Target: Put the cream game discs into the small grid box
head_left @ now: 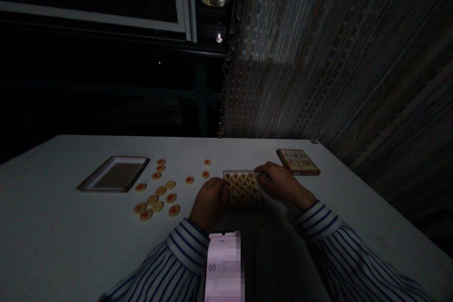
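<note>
Near the front edge of the table, a clear plastic tray (242, 188) holds rows of round Chinese chess pieces with dark characters. My left hand (211, 200) grips the tray's left side, fingers curled at its edge. At the tray's upper right corner, my right hand (281, 181) has its fingers closed on the rim. Left of the tray lie loose chess pieces (170, 198), some showing red characters and some plain side up. Dim light hides the fingertips in part.
An open shallow box (116, 174) lies at the left. A printed box lid (299, 162) rests at the right. A lit phone (222, 264) showing digits is at the bottom, below my left hand. Behind the table hangs a string curtain (276, 80).
</note>
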The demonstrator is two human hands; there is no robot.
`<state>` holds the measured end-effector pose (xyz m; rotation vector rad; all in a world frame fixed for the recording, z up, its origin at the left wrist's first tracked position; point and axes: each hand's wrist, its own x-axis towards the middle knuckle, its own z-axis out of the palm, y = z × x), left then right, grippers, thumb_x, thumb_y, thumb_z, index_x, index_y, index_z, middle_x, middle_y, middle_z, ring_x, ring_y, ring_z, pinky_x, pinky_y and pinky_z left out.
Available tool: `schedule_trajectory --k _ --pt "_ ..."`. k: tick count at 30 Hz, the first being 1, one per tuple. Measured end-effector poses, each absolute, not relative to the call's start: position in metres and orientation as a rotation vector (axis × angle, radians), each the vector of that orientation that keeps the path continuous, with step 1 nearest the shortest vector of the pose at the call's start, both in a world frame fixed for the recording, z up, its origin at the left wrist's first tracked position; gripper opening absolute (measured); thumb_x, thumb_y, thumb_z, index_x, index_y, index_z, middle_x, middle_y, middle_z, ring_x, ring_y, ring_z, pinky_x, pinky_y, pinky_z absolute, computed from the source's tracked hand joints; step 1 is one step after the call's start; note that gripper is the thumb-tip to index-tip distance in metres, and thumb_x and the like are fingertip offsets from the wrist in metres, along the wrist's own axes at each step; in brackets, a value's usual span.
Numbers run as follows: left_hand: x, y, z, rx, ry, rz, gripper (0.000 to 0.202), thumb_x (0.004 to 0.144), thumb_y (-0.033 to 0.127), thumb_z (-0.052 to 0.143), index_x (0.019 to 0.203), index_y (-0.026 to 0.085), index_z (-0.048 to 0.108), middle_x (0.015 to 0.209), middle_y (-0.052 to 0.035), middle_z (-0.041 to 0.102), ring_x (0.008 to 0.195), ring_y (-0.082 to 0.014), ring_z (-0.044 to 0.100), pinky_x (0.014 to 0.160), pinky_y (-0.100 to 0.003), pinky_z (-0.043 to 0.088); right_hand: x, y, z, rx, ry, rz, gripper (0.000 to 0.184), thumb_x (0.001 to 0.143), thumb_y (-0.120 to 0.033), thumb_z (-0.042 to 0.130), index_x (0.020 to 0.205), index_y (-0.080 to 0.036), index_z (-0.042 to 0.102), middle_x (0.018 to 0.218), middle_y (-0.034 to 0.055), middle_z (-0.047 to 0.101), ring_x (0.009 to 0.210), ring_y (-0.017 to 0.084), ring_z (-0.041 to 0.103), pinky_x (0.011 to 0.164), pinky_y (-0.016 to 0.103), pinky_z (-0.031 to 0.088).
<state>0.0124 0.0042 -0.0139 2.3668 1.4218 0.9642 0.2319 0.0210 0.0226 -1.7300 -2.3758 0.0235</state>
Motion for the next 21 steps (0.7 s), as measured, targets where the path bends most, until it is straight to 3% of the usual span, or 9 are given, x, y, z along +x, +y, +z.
schedule_trajectory --k 5,11,21 --pt "0.006 -0.001 -0.008 2.357 1.395 0.981 0.019 0.081 0.020 0.041 0.092 0.017 0.056 0.090 -0.0061 0.060 0.086 -0.0177 0.055 0.078 -0.032 0.044 0.238 0.003 0.005 -1.641 -2.198 0.209 0.035 0.080 -0.030 0.044 0.111 -0.016 0.053 0.102 0.0088 0.059 0.090 0.018 0.054 0.079 0.029 0.041" --pt "-0.008 -0.008 -0.005 2.446 1.342 0.847 0.027 0.079 0.030 0.046 0.104 0.020 0.054 0.100 -0.0059 0.061 0.093 -0.0207 0.055 0.081 -0.036 0.043 0.246 -0.011 -0.014 -1.588 -2.069 0.446 0.044 0.077 -0.037 0.049 0.116 -0.017 0.048 0.099 0.0086 0.061 0.079 0.017 0.058 0.072 0.031 0.046" --pt "-0.010 -0.011 -0.008 2.514 1.341 0.637 0.042 0.075 0.037 0.054 0.115 0.025 0.048 0.101 -0.0056 0.061 0.095 -0.0222 0.054 0.081 -0.038 0.041 0.240 -0.028 -0.005 -1.600 -2.241 0.408 0.053 0.070 -0.031 0.057 0.121 -0.022 0.044 0.105 0.0088 0.060 0.088 0.021 0.057 0.075 0.032 0.045"
